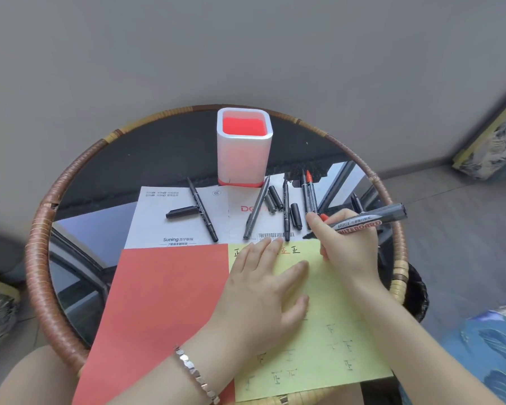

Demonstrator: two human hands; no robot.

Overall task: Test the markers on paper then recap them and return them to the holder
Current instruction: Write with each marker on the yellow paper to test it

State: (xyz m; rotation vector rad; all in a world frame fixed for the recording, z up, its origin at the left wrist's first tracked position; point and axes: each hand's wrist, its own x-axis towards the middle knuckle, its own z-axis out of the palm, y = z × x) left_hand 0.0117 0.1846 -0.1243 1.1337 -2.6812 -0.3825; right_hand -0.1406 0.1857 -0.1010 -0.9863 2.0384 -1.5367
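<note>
1. Round glossy dark-glass tabletop (158, 159) with a woven rattan rim, plain grey wall behind.
2. So the fat black whiteboard marker with a red label (368, 222) sits nearly level. Its long axis runs left-to-right, bare tip pointing left at the top edge of the yellow paper sheet (333, 302).
3. Grip-wise, the right hand (345, 244) is clamped round the marker's front end. The left hand (263, 282) lies flat, fingers straight, pressing the yellow sheet.
4. Behind, the square white plastic holder with a red inside (244, 147) stands upright. Uncapped thin black pens (202, 209) lie on a white printed leaflet (152, 223), tips mostly toward it.
</note>
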